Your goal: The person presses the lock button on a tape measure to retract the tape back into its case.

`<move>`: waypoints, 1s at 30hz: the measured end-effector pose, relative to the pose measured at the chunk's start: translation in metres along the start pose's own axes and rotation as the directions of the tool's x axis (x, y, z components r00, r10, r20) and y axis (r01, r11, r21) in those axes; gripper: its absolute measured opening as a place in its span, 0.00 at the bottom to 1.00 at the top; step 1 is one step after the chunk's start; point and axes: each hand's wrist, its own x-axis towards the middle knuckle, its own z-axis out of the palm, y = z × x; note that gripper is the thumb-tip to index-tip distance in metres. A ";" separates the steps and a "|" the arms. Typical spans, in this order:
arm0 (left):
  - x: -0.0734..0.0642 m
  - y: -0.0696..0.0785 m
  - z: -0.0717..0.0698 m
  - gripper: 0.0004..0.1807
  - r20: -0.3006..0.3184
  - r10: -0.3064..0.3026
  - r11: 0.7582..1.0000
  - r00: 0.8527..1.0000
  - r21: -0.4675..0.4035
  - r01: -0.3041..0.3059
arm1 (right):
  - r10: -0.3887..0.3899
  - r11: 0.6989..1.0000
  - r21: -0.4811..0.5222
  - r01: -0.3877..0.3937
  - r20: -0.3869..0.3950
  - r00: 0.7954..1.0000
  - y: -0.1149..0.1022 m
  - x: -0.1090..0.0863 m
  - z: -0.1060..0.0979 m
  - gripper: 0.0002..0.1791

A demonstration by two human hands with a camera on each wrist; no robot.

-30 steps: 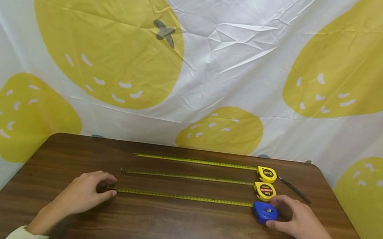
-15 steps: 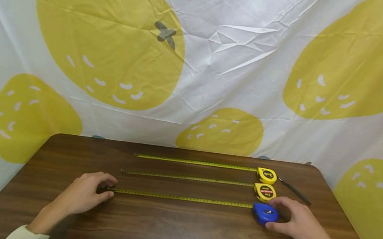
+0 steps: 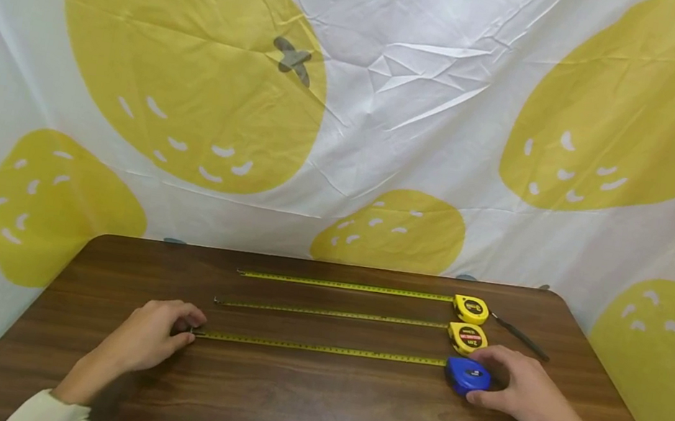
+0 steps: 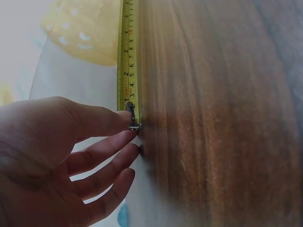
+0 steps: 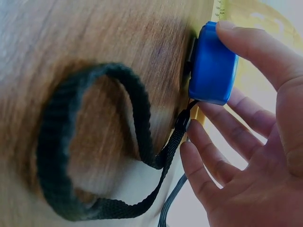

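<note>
A blue tape measure (image 3: 467, 377) lies nearest the person, its yellow blade (image 3: 323, 348) drawn out leftward along the table. At the blade's far left end, my left hand (image 3: 145, 334) pinches the metal hook (image 4: 134, 126) with thumb and index fingertip; the other fingers curve loosely beneath in the left wrist view. My right hand (image 3: 527, 388) grips the blue case at its right side, thumb on the near side and fingers behind. A black wrist strap (image 5: 57, 127) hangs in a loop from the case, below the right palm.
Behind the blue one lie two yellow tape measures, a middle one (image 3: 467, 338) and a back one (image 3: 470, 309), both with blades extended left. The back one's dark strap (image 3: 522, 336) trails right. A lemon-print cloth (image 3: 349, 132) hangs behind the brown table (image 3: 308, 410).
The left thumb and fingertips have shifted slightly left at the blade's end. My right hand and all three tape measures stay nearly as they were.
</note>
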 end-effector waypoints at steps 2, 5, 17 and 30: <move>0.001 0.000 0.000 0.12 -0.003 0.003 1.000 1.000 0.003 -0.003 | 0.000 1.000 -0.005 0.000 0.002 1.000 0.000 0.001 0.000 0.34; 0.002 -0.001 0.001 0.11 -0.008 0.004 1.000 1.000 0.007 -0.004 | -0.006 1.000 -0.009 0.006 0.007 1.000 0.000 0.002 0.000 0.34; 0.004 0.000 0.003 0.10 -0.027 0.011 0.999 1.000 0.037 -0.010 | -0.012 1.000 -0.015 0.012 0.012 1.000 -0.005 0.004 0.001 0.35; 0.004 0.004 0.002 0.10 -0.024 0.010 0.998 1.000 0.058 -0.008 | -0.015 1.000 -0.026 0.016 0.046 0.999 -0.007 0.006 0.002 0.38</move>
